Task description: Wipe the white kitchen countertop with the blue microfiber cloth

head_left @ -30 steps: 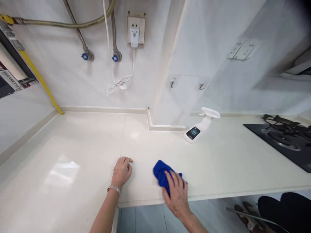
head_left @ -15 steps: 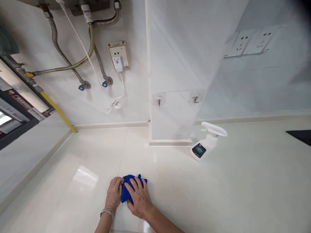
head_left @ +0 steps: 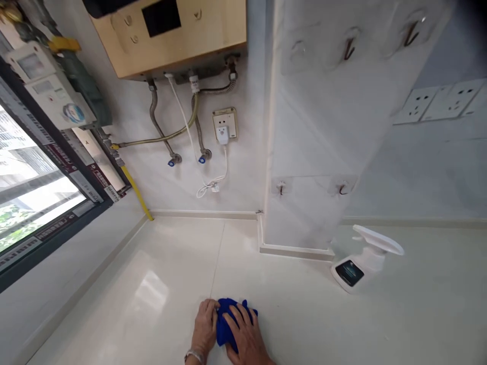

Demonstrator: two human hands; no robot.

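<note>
A bunched blue cloth (head_left: 227,315) lies on the glossy white counter (head_left: 304,314) near the bottom of the view. My right hand (head_left: 245,338) rests on top of it with fingers spread flat over the fabric. My left hand (head_left: 204,329) sits against the cloth's left side, fingers curled and touching it; a metal bracelet shows at its wrist. A white spray bottle (head_left: 361,263) with a dark label stands to the right, near the foot of a wall column, well away from both hands.
A white column (head_left: 315,152) with hooks juts from the back wall. A wall-mounted water heater (head_left: 171,35) hangs above with hoses, valves and a plugged socket (head_left: 224,125). A yellow pipe (head_left: 137,195) and a dark window frame (head_left: 57,167) line the left.
The view has tilted upward, showing the heater and window. My right hand slid the cloth left to meet my left hand; both stay together on it now.
</note>
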